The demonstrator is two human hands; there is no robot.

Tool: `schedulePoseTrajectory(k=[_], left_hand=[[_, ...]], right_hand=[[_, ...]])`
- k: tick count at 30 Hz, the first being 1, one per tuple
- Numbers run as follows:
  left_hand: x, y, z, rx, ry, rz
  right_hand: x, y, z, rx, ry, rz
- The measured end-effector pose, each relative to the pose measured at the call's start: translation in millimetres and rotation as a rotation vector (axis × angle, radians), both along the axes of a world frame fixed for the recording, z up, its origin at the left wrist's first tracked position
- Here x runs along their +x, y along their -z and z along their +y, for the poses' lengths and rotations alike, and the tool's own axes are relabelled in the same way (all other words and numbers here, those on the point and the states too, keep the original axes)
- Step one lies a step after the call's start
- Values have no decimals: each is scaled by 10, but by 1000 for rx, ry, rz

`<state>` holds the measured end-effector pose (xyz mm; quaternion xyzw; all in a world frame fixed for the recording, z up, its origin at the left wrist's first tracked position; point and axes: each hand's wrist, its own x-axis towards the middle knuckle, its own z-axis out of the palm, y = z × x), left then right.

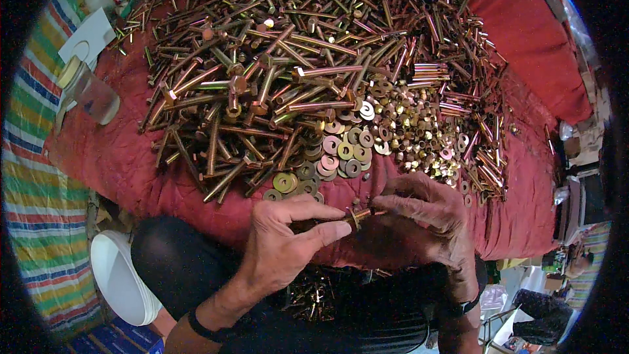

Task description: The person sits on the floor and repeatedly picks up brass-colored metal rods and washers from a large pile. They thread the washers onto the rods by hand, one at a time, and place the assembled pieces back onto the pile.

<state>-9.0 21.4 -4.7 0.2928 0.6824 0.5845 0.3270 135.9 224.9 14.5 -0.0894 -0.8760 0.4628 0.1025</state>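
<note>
My left hand (282, 239) pinches a brass-coloured bolt (364, 213) between thumb and forefinger, above the near edge of the red cloth. A washer (354, 219) sits around the bolt's shank by my left fingertips, and the threaded end points right. My right hand (429, 213) is closed near that threaded end, its fingertips bent together; whatever they hold is hidden in shadow. Just beyond my hands lie loose flat washers (345, 151) in a heap, with small brass-coloured nuts or sleeves (419, 128) to their right.
A large heap of long bolts (262, 46) covers the red padded cloth (118, 157). A lidded jar (92, 92) stands at the left, beside striped sheeting (39, 111). White stacked containers (121, 282) stand lower left. More metal pieces (314, 298) lie below my hands.
</note>
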Motion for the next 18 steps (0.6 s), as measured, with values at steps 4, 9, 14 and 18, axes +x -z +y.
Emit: schedulePoseTrajectory(k=[4, 9, 14, 18], left_hand=[[14, 36, 3, 83, 23, 81], [60, 41, -4, 136, 61, 199], [-9, 22, -40, 133, 102, 46], [73, 21, 27, 173, 105, -438]], right_hand=[[-8, -32, 13, 43, -95, 51], [7, -59, 58, -69, -113, 35], [-5, -72, 2, 122, -152, 187], [-117, -51, -218, 346, -343, 338]])
